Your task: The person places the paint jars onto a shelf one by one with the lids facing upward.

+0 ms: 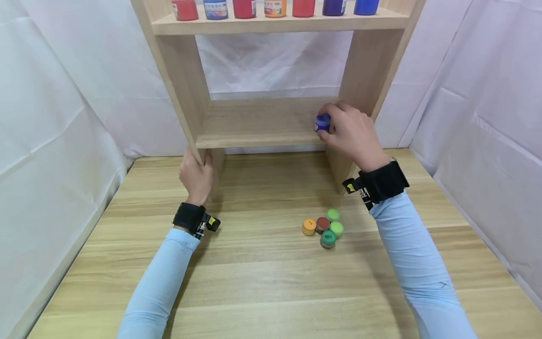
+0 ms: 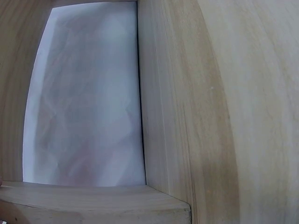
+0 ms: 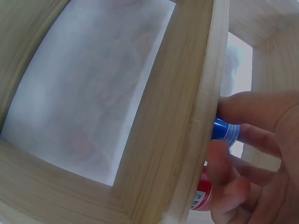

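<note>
In the head view my right hand pinches a dark blue paint jar between thumb and fingers, at the right end of the middle shelf. From the right wrist, the fingers curl about a blue jar, and a red paint jar shows below it. My left hand grips the lower left side panel of the wooden rack, thumb on the inner side. The left wrist view shows mostly rack boards; that hand is almost wholly out of it.
On the top shelf stands a row of red, blue and orange paint jars. Several small jars sit grouped on the table: an orange one, a brown one and green ones. White cloth hangs around.
</note>
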Available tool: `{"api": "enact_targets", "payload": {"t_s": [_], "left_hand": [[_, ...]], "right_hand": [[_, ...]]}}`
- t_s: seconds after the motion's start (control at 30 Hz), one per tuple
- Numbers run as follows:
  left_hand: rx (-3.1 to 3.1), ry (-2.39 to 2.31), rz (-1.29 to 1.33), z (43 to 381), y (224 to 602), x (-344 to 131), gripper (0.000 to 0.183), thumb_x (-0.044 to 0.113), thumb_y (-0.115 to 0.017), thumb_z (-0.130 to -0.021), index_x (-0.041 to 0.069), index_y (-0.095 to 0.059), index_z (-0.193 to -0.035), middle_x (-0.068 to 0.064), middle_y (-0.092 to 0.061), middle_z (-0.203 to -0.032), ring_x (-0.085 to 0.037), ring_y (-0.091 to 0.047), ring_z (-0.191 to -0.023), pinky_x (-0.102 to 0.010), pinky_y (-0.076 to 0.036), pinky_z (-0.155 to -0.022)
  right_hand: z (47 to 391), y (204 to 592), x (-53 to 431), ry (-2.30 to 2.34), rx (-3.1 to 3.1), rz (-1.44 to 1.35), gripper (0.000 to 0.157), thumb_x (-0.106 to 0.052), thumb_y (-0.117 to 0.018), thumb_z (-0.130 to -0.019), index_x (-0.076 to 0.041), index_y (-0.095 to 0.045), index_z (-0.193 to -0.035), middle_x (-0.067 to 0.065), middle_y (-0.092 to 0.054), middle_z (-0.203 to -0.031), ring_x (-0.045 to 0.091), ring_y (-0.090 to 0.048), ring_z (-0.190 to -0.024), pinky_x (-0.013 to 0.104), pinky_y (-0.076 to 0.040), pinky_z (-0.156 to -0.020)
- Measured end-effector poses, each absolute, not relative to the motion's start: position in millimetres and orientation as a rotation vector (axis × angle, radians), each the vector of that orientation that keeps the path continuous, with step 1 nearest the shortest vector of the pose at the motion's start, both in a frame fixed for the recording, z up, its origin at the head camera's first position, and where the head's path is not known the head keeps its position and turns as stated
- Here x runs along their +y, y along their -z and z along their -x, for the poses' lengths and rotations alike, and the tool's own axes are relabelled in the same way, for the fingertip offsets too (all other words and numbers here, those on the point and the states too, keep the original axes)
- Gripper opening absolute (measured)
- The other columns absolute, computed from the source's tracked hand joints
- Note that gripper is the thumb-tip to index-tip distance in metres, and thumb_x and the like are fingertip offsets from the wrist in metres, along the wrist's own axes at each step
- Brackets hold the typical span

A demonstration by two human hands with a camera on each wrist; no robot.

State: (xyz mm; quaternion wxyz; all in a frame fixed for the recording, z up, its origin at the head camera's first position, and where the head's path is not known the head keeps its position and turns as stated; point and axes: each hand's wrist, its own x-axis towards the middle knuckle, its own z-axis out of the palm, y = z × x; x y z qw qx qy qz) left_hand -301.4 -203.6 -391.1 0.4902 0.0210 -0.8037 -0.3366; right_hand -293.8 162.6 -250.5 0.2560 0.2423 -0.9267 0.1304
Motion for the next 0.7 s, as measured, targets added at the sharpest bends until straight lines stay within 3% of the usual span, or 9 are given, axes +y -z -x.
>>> {"api": "enact_targets", "payload": {"t_s": [0.33, 0.6, 0.7], "left_hand": [[-1.949, 0.831, -0.069, 301, 390, -202, 0.033, 0.027, -0.063, -0.09, 0.003, -0.064, -0.113, -0.011, -0.065, -0.093, -0.025, -0.061, -0.079, -0.044, -0.042, -0.061], [-1.949, 0.836, -0.067, 300, 391, -202, 0.032, 0.026, -0.064, -0.09, 0.002, -0.064, -0.111, -0.012, -0.065, -0.092, -0.025, -0.061, -0.078, -0.043, -0.041, -0.06], [-1.948, 0.834, -0.062, 301, 390, -202, 0.032, 0.026, -0.064, -0.09, 0.002, -0.065, -0.111, -0.011, -0.065, -0.093, -0.025, -0.061, -0.078, -0.044, -0.042, -0.06]], "right_hand": [[283, 260, 164, -0.396, -2.307, -0.639, 0.035, -0.022, -0.068, -0.083, -0.006, -0.063, -0.114, 0.015, -0.056, -0.114, 0.023, -0.055, -0.073, 0.037, -0.046, -0.056], [263, 276, 170, -0.445, -2.181, -0.705, 0.009, -0.014, -0.063, -0.084, -0.006, -0.065, -0.087, 0.004, -0.058, -0.083, 0.016, -0.053, -0.065, 0.03, -0.037, -0.051], [256, 283, 174, -0.398, -2.246, -0.777, 0.006, -0.014, -0.063, -0.084, -0.008, -0.065, -0.084, -0.001, -0.058, -0.071, 0.013, -0.049, -0.058, 0.027, -0.033, -0.049]]}}
